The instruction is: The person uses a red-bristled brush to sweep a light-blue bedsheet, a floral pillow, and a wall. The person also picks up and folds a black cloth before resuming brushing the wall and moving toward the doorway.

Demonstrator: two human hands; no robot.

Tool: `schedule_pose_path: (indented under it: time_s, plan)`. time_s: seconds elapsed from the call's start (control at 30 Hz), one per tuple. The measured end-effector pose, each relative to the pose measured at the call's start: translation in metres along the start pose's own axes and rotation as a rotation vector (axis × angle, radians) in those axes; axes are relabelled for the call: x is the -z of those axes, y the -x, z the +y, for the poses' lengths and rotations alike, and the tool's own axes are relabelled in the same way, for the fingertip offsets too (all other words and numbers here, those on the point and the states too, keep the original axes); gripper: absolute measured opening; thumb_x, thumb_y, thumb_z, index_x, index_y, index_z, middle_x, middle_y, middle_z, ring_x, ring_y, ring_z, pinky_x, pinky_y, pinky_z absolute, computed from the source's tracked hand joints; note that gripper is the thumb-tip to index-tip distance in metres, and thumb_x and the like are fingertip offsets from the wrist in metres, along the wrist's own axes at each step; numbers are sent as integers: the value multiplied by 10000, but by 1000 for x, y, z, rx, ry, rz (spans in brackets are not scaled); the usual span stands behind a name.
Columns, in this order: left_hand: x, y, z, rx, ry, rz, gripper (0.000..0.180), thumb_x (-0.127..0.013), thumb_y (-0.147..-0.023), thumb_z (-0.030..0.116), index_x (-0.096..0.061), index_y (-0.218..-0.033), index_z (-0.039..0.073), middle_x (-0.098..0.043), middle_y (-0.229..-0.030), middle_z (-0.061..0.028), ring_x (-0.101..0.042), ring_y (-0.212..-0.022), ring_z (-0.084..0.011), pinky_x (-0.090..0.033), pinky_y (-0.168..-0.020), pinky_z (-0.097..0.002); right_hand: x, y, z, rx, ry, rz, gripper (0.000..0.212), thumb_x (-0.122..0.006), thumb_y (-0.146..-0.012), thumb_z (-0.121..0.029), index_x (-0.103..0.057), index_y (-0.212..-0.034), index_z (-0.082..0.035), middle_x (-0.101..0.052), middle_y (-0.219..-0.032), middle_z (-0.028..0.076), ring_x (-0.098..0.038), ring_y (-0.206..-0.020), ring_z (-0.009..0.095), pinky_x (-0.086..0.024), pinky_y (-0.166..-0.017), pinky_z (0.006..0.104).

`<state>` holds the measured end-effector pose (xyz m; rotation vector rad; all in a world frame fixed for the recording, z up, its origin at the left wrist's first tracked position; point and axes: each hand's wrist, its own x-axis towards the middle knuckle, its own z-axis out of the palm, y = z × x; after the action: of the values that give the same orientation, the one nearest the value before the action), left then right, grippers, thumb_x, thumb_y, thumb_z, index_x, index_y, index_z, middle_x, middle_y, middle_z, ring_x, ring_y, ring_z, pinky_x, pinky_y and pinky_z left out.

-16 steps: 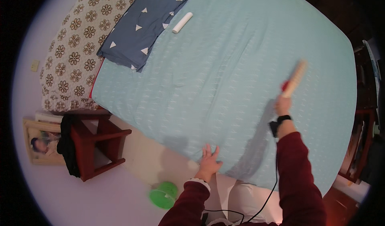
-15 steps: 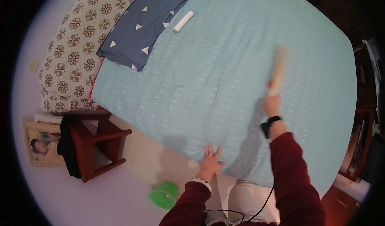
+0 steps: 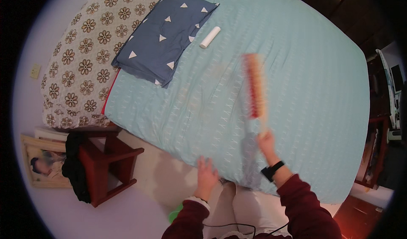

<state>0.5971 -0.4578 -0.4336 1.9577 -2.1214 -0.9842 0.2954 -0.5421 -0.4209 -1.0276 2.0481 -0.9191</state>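
Observation:
My right hand [image 3: 266, 143] grips the handle of a bed brush [image 3: 255, 86] with a pale wooden back and red bristles. The brush is blurred by motion over the light blue bed sheet [image 3: 305, 95]; whether its bristles touch the cloth I cannot tell. At the bed's near edge my left hand [image 3: 207, 174] rests on the sheet, its fingers stretched out and holding nothing. Farther off, a white roll [image 3: 210, 37] lies on the sheet beside a dark blue pillow [image 3: 165, 35] with white triangles.
A flower-patterned cover [image 3: 87, 52] drapes the headboard at the left. Below it stand a dark red wooden stool [image 3: 108, 162] with black cloth on it and a framed picture [image 3: 44, 164]. A green basin [image 3: 175, 213] sits on the floor, partly hidden by my left sleeve. Dark furniture [image 3: 377, 90] lines the right.
My right hand has swept the brush to the left, turning its red bristles into view. My left hand has shifted slightly left along the bed's edge. The view has shifted too.

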Motion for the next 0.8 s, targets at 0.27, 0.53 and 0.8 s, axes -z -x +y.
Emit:
schedule_pose_path:
  time_s: [0.27,0.53,0.8]
  plan:
    - [27,-106,-43,246,2,-404,939,-677,-794,524,-179,-1542,251,26,-1563,-306,-56,-1423,-533,-260,-1143,-480,60,-211,45,-458,-375,587,153,-641,-813,-139,-524,-800,-40,-553,-611,62,-543,-463,185,-438,-403,359]
    - [8,-106,-54,244,-14,-401,908,-701,-793,471,-235,-1531,222,18,-1570,-293,-81,-1425,-525,-281,-1130,-468,-190,-57,-96,438,309,-883,258,-634,-775,-190,-649,-989,-47,-658,-961,235,-618,-871,427,-493,-758,508]
    - [24,-122,-50,347,-31,-596,871,-602,-830,557,-217,-1537,224,54,-1577,-270,-55,-1446,-486,-274,-1141,-467,-108,-83,-118,314,156,-711,323,-653,-815,-251,-600,-1099,-106,-676,-963,174,-640,-886,380,-505,-757,441]
